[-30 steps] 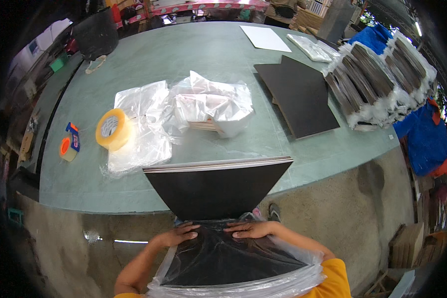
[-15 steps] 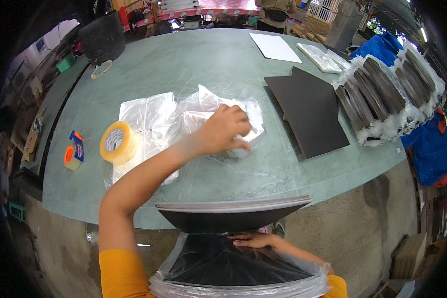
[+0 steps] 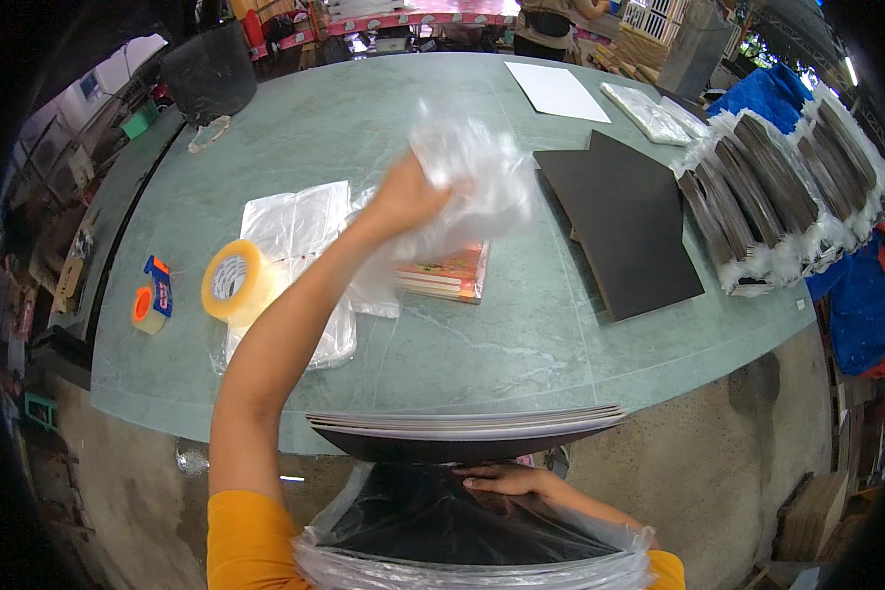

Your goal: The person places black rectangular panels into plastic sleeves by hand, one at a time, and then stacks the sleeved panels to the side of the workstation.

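My left hand [image 3: 415, 202] reaches over the table, closed on a crumpled clear plastic bag [image 3: 477, 172] that is smeared by motion. Below the bag, part of a small stack with a red and orange patterned top [image 3: 447, 272] shows on the table. Beside it lie folded clear plastic bags [image 3: 300, 221], partly behind my forearm. Down at my body, my right hand [image 3: 506, 479] lies flat with fingers stretched on a black board stack in clear plastic [image 3: 433, 526]. A further stack of black boards [image 3: 462, 444] stands between it and the table edge.
A large tape roll [image 3: 234, 282] and a small tape dispenser [image 3: 152, 295] are at the left of the green table [image 3: 442, 369]. Black boards [image 3: 624, 226] and plastic-wrapped bundles [image 3: 757, 187] occupy the right. A white sheet [image 3: 558, 91] lies far back, near another person [image 3: 551, 25].
My left hand has lifted the crumpled plastic bag up and away from me, uncovering the red and orange patterned stack. My right hand has stayed on the plastic-covered boards.
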A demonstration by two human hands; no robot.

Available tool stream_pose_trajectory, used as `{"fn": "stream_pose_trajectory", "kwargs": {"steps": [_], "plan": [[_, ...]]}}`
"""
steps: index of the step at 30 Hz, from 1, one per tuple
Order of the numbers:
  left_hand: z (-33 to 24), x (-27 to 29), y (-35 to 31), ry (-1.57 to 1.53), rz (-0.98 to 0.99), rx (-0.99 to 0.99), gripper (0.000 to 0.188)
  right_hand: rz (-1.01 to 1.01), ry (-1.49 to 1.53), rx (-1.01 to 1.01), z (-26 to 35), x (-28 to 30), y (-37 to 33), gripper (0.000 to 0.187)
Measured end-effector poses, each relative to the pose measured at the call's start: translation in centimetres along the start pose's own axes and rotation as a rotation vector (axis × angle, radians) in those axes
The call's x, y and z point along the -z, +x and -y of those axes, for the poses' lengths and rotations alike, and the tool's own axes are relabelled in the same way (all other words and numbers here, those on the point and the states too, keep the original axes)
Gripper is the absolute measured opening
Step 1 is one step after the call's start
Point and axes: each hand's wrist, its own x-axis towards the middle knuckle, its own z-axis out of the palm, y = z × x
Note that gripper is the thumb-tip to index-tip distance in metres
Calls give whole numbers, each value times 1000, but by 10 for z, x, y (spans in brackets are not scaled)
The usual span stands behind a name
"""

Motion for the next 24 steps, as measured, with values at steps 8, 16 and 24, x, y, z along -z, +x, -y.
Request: {"fn": "stream_pose_trajectory", "kwargs": {"steps": [8, 16, 24], "plan": [[-11, 17, -17, 30, 296, 320, 34, 130, -3, 836, 136, 99, -122, 43], [2, -13, -19, 14, 282, 229, 28, -903, 531, 93, 125, 225, -36, 44], [92, 93, -40, -835, -384, 741, 29, -833, 1123, 296, 105, 258, 17, 20]]}}
